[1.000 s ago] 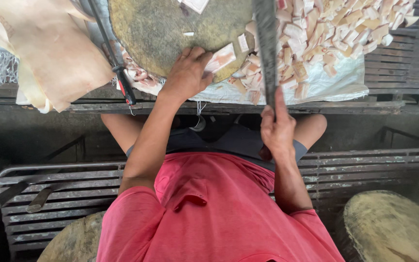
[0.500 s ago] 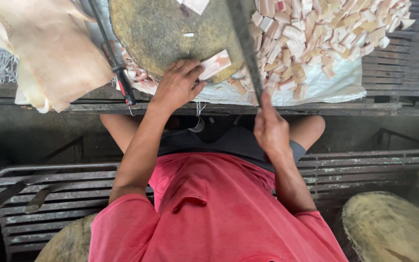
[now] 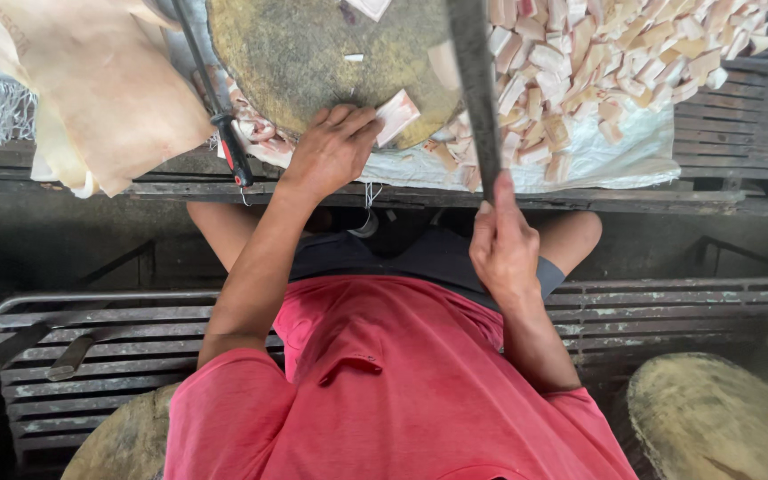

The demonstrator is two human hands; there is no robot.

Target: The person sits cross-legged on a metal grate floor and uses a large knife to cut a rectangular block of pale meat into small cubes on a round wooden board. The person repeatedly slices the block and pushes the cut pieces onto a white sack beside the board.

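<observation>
While a big heap of cut pieces (image 3: 615, 62) lies at two o'clock, the left hand (image 3: 331, 151) pins one uncut slab (image 3: 396, 116) on the round block (image 3: 331, 53) and the right hand (image 3: 501, 249) grips the raised cleaver (image 3: 475, 80).

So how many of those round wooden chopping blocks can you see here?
3: one block under the left hand, one at lower right, one at lower left, partly hidden by the red shirt. Others may lie outside the picture.
</observation>
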